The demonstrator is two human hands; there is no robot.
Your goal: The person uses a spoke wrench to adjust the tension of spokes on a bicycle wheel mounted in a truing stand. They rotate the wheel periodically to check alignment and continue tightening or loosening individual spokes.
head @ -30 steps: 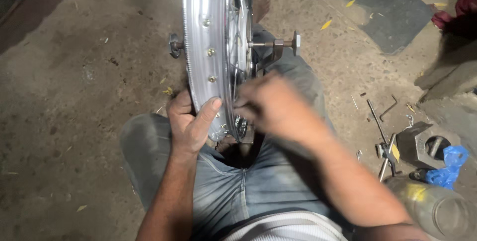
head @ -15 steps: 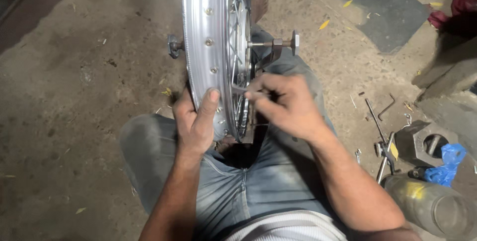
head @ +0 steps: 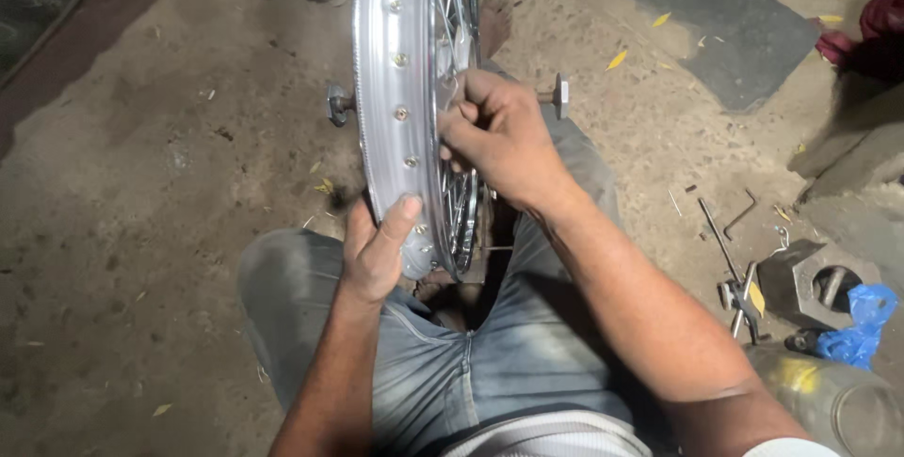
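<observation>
A shiny spoked wheel rim [head: 388, 90] stands upright between my knees, with an axle [head: 339, 104] poking out on both sides. My left hand [head: 377, 250] grips the rim's near bottom edge, thumb laid along the metal. My right hand [head: 499, 137] reaches in from the right at mid height, its fingers pinched on a thin spoke [head: 450, 90] close to the rim. What sits between the fingertips beyond the spoke is hidden. My grey jeans [head: 490, 353] fill the lower middle.
The floor is dirty concrete with yellow leaf scraps. At the right lie a long metal rod [head: 720, 236], a bent hex key [head: 739, 212], a heavy metal block [head: 815, 283], a blue plastic bag [head: 862, 325] and a jar [head: 838, 400]. A dark mat [head: 716, 24] lies far right.
My right hand has moved up the wheel, from near its bottom to the spokes at axle height. My left hand stays on the lower rim.
</observation>
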